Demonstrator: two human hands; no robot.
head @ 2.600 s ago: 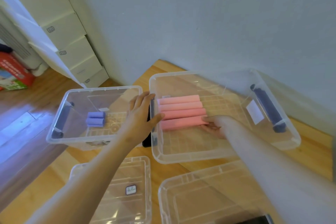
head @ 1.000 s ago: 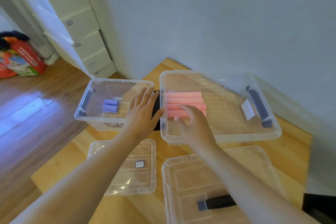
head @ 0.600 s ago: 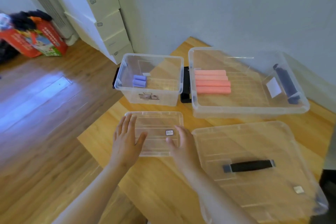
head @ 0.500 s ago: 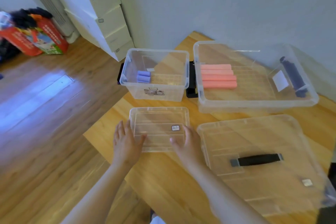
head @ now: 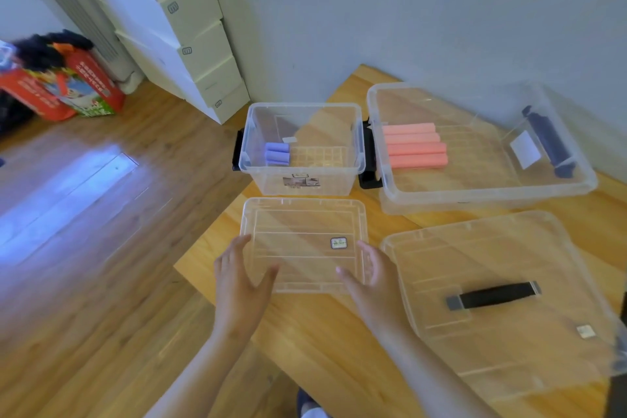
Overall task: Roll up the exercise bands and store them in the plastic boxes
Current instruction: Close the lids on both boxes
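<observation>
Two clear plastic boxes stand at the back of the wooden table [head: 325,343]. The small box [head: 302,180] holds rolled purple bands [head: 277,153]. The large box [head: 475,193] holds several rolled pink bands [head: 415,145] side by side. In front of the small box lies its clear small lid [head: 303,241]. My left hand [head: 242,285] is at the lid's left near corner and my right hand [head: 368,278] at its right near corner, fingers straight, thumbs over the lid's near edge. Neither hand grips the lid.
A large clear lid [head: 502,312] with a black handle [head: 493,295] lies at the right front. The table's left edge drops to a wood floor [head: 84,231]. White drawers [head: 200,54] stand by the wall and a red bag [head: 68,85] sits far left.
Both hands left the boxes and came down to the small lid. Over the last half second they spread apart to the lid's two near corners.
</observation>
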